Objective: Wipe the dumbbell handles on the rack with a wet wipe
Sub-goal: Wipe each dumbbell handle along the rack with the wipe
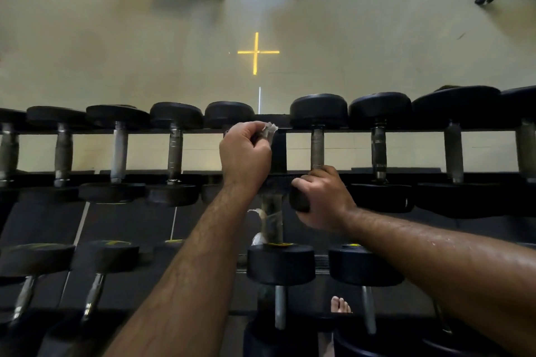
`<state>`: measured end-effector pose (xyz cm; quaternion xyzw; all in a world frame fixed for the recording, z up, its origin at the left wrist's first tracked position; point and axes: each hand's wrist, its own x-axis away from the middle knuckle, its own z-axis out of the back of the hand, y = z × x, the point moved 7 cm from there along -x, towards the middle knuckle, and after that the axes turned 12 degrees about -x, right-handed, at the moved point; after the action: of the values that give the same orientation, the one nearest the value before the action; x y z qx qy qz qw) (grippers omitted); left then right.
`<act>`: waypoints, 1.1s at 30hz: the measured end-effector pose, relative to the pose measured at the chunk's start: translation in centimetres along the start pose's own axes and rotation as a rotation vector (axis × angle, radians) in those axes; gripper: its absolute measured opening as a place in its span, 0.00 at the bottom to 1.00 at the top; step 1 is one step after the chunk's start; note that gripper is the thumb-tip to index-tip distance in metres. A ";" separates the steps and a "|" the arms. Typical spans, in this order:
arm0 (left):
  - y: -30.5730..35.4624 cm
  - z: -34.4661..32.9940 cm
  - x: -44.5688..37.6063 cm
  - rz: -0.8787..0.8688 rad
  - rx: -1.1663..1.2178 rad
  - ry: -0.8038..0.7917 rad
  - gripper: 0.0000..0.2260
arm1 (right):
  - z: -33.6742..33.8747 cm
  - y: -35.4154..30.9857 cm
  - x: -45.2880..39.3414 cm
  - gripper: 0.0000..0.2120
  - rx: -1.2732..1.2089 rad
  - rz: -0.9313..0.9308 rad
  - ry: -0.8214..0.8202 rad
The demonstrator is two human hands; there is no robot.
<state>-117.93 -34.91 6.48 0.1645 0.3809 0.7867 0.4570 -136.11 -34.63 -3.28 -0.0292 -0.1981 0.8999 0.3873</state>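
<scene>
While your left hand (245,153), frame centre, curls round the wet wipe (268,130) on a top-rack dumbbell handle, likely hidden beneath it, your right hand (322,197), just right and lower, grips the neighbouring dumbbell's near head (300,198), seemingly to steady it.

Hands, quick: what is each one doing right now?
Left hand: closed, gripping the wipe around a dumbbell handle.
Right hand: closed, gripping a dumbbell at its near end.
</scene>
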 end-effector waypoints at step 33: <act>-0.1 -11.8 1.7 -0.164 -0.632 -0.596 0.07 | 6.0 11.8 4.4 0.81 -0.072 -0.555 -0.095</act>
<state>-125.94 -38.80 -1.50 0.2054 -0.0149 0.7439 0.6357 -148.53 -40.86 -1.77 0.0545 -0.2485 0.7522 0.6079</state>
